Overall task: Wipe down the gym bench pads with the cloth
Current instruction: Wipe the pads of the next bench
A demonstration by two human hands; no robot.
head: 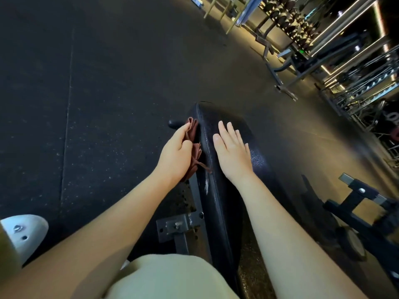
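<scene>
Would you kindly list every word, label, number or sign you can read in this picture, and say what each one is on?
Nothing here reads whole.
Dark panel at the right edge: pale letters, cut off by the frame and blurred, not readable.
Dumbbells on the rack: any numbers are too small to read.
Bench pad and cloth: no print shows.

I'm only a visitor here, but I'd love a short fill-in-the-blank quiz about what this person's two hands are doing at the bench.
1. The left hand grips a crumpled reddish-brown cloth against the ____ side of the black padded bench pad.
2. The right hand rests with straight fingers on the pad's ____ surface.
3. The right hand holds ____.

Missing words: left, top, nothing.
</scene>
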